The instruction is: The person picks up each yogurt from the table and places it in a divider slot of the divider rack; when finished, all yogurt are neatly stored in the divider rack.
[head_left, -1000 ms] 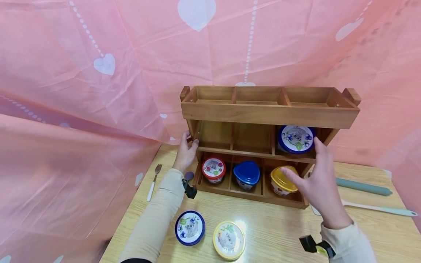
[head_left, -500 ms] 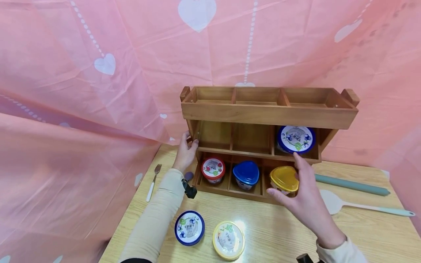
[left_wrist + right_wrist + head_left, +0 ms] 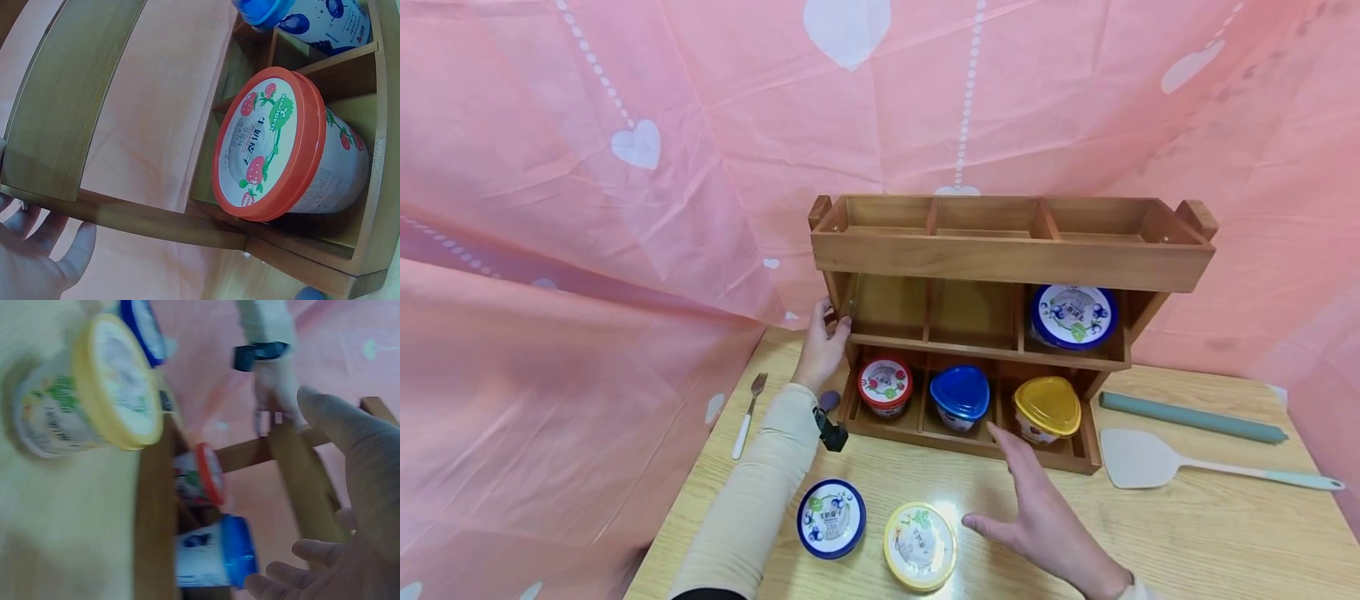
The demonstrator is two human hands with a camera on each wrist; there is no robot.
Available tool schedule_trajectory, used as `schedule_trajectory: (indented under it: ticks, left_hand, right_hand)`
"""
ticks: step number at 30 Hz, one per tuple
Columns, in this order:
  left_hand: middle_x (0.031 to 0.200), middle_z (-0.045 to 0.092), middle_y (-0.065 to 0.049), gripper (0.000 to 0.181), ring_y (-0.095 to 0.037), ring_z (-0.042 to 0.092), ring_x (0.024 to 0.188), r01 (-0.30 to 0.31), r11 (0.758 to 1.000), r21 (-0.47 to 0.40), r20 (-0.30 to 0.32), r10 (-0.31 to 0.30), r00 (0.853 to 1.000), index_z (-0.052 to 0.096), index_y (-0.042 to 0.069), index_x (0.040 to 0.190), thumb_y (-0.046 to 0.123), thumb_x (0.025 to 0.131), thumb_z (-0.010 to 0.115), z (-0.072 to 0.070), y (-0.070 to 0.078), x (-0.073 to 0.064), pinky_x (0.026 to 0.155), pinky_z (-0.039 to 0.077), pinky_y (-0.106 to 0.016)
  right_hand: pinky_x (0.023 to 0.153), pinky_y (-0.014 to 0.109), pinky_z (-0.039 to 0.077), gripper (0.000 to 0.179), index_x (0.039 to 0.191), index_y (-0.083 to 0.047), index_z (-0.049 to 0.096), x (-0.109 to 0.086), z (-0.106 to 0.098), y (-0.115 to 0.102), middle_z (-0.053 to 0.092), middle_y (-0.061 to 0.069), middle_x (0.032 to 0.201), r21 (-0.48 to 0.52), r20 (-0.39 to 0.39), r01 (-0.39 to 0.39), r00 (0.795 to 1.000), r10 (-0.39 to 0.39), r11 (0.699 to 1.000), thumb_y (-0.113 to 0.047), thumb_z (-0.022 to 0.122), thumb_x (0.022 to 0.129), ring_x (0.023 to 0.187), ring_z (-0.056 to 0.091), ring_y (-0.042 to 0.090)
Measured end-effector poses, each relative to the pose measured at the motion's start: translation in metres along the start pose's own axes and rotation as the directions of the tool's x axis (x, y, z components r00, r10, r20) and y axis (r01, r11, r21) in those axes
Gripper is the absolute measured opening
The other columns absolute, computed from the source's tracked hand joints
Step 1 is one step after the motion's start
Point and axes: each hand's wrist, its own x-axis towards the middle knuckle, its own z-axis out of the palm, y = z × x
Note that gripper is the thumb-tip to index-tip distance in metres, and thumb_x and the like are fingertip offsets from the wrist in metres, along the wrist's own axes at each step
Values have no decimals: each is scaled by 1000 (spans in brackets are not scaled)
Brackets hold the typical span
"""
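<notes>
My left hand (image 3: 822, 350) grips the left side of a three-tier wooden shelf (image 3: 1007, 260), fingers behind the side board. Above the table, my right hand (image 3: 1045, 525) has its thumb and fingers spread, holding nothing. Just left of it stands a round tub with a pale yellow lid (image 3: 921, 547), apart from the thumb. Beside that is a blue-rimmed blueberry tub (image 3: 831, 518). A similar blueberry tub (image 3: 1073, 317) occupies the middle tier's right compartment. Along the bottom tier sit a red-lidded strawberry tub (image 3: 885, 387), a blue-lidded tub (image 3: 959, 395) and a yellow-lidded tub (image 3: 1047, 408).
On the table's right lie a white spatula (image 3: 1142, 458) with a pale green handle and a grey-green rod (image 3: 1195, 417). To the left is a fork (image 3: 749, 417) with a white handle. A pink cloth (image 3: 700, 167) with hearts hangs behind and at the sides.
My right hand has drawn away from the blueberry tub in the middle tier, moving down and left toward the tubs on the table. The left hand keeps its grip on the shelf.
</notes>
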Motion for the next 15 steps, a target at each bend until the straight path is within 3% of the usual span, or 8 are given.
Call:
schedule_trajectory:
  ticks: [10,15]
  left_hand:
    - [149,40,-19,47,-36,48,133,-13,1000,-16,-2,13,1000,32,7,147,13,103,49,0,-1,1,111,42,-46]
    - [150,39,-18,48,-35,46,134,-10,1000,-13,1,10,1000,32,9,148,13,103,49,1,-1,0,111,42,-46]
  right_hand:
    - [101,62,45,111,156,-17,26,-9,21,7,39,16,153,-18,28,33,999,-32,999,-40,89,68,136,43,40]
    - [106,59,42,112,156,-21,24,-13,30,9,37,12,154,41,158,-23,987,16,999,-45,88,68,139,40,37]
